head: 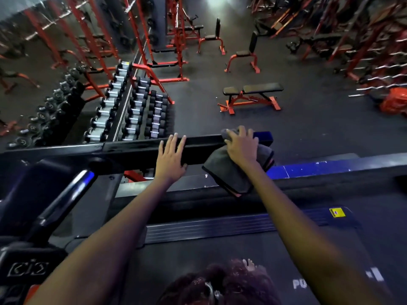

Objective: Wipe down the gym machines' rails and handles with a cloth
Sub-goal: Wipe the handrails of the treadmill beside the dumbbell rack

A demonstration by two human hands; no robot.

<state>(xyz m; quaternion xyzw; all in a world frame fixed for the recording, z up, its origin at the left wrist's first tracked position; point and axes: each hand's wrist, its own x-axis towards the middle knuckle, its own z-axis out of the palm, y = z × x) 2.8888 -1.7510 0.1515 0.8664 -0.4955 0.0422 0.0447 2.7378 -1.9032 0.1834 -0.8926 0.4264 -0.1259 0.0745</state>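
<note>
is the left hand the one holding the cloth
No, the grey cloth sits under the right hand on the black rail, while the left hand rests bare on that rail.

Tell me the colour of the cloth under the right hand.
Dark grey cloth, with a thin reddish edge; shown in the head view.

Dark floor (308,128), red benches (251,96), dumbbell rack (136,111)

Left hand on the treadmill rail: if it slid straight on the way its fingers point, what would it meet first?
Past the handrail, the left hand would likely meet open air, with the dumbbell rack beyond and below; depth is unclear.
</note>
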